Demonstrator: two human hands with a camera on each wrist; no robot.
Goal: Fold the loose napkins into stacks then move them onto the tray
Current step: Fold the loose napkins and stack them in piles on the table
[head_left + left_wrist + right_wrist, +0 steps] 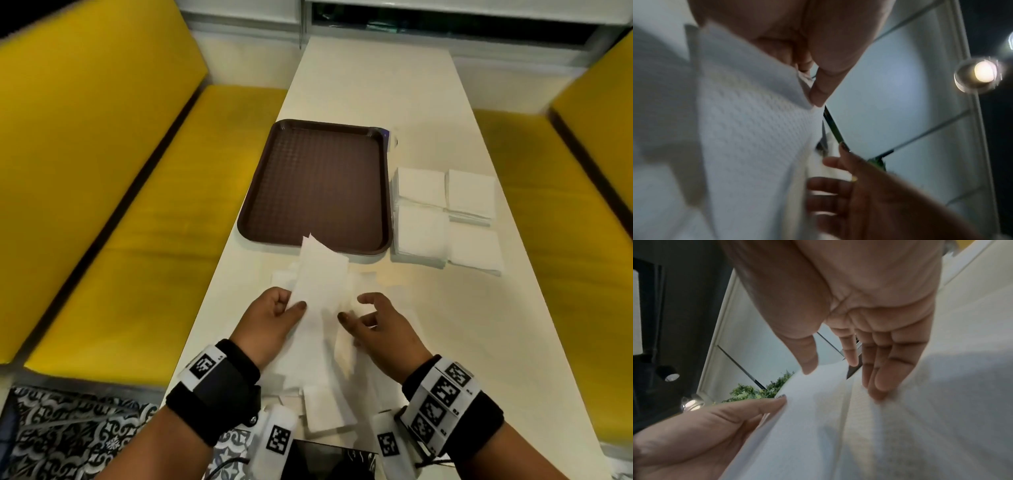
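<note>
Four folded stacks [445, 219] sit beyond the right hand, tray [318, 185] ahead still bare. Folding step: left hand [270, 318] pinches a loose napkin [318, 284]; right hand [380, 322] relaxed beside it. Next likely: crease it flat.

Counter [359, 85] runs up the frame centre, bench seats [144, 219] on both sides. Tray [317, 186] on counter at mid-frame, slightly left of centre. Folded napkin stacks [445, 219] just right of tray, 2x2 block, stacks touching. Loose napkins [318, 407] spread on counter below the tray, down to bottom centre. Held napkin [317, 281] above that pile, its top tip overlapping tray's near rim in head view. Left hand [274, 315] at napkin's left edge, right hand [376, 322] at its right, both in lower centre w/ wrist bands.
</note>
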